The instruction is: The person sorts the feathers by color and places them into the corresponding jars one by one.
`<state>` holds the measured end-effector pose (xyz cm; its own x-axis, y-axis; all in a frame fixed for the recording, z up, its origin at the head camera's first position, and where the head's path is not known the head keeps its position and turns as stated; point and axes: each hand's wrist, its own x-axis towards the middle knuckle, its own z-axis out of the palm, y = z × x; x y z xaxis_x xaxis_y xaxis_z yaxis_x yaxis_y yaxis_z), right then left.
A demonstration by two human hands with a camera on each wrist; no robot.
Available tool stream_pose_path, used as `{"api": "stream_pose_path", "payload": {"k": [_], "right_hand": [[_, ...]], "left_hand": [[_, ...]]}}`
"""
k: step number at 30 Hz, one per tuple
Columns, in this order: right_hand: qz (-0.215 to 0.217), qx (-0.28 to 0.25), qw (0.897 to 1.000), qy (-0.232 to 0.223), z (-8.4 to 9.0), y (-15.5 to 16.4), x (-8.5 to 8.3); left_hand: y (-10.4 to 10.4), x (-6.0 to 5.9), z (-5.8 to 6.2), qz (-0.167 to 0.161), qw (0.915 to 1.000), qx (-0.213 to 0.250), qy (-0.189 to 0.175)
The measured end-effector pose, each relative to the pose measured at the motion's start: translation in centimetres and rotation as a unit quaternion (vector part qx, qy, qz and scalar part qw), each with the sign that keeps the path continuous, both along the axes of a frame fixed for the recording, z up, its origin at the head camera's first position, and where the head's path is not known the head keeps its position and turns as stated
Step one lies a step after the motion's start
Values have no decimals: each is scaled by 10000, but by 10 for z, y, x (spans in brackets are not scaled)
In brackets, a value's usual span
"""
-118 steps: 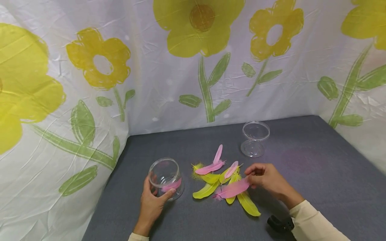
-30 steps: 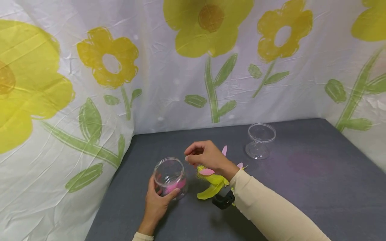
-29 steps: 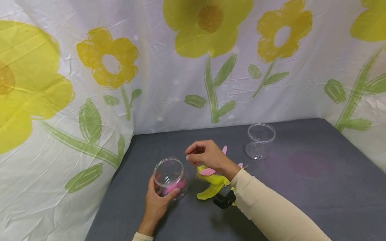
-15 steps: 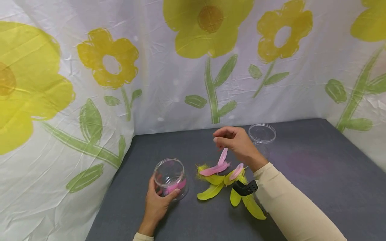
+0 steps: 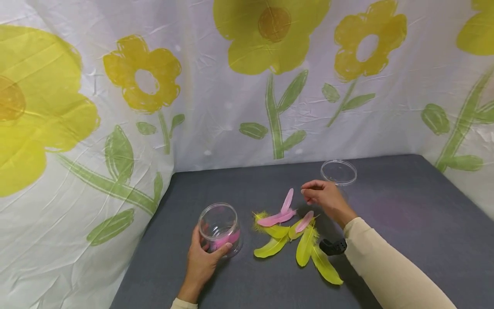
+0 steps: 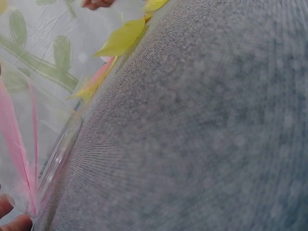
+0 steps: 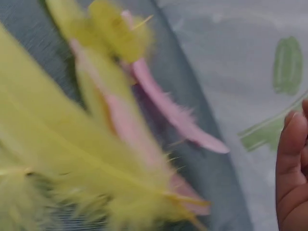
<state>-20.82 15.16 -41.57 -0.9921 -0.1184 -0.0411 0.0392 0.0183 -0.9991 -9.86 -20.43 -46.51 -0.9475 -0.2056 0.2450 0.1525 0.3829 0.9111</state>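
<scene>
My left hand (image 5: 203, 261) grips a clear round jar (image 5: 220, 227) that stands on the grey mat (image 5: 405, 231), with pink feathers (image 6: 17, 144) inside it. To its right lies a pile of feathers: a long pink one (image 5: 275, 218), two smaller pink ones (image 5: 287, 200) and several yellow-green ones (image 5: 305, 246). My right hand (image 5: 309, 194) hovers just past the pile's far right side, fingers loosely curled and holding nothing. In the right wrist view its fingers (image 7: 293, 168) show beside a pink feather (image 7: 173, 113).
A second clear jar (image 5: 338, 172) stands open behind my right hand, partly hidden by it. White sheets printed with yellow flowers (image 5: 270, 38) wall in the mat at the back and on both sides. A black wrist camera (image 5: 333, 246) sits on my right sleeve.
My right hand pinched a pink feather 3.9 s ago, then was beside the jar mouth a second ago. It has since swung back right and down past the pile, empty. The left hand stayed put.
</scene>
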Motion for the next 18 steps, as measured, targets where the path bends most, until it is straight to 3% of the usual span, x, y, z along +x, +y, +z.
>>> {"api": "stream_pose_path", "payload": {"k": [9,18], "right_hand": [[3,880,9949,-494,-27,-5,-5],[79,1146,9910,-684,-32,-16,-5]], "left_hand": [[1,1,0,-41,10000,32,9],[0,2,1,-68,10000,55,36]]}}
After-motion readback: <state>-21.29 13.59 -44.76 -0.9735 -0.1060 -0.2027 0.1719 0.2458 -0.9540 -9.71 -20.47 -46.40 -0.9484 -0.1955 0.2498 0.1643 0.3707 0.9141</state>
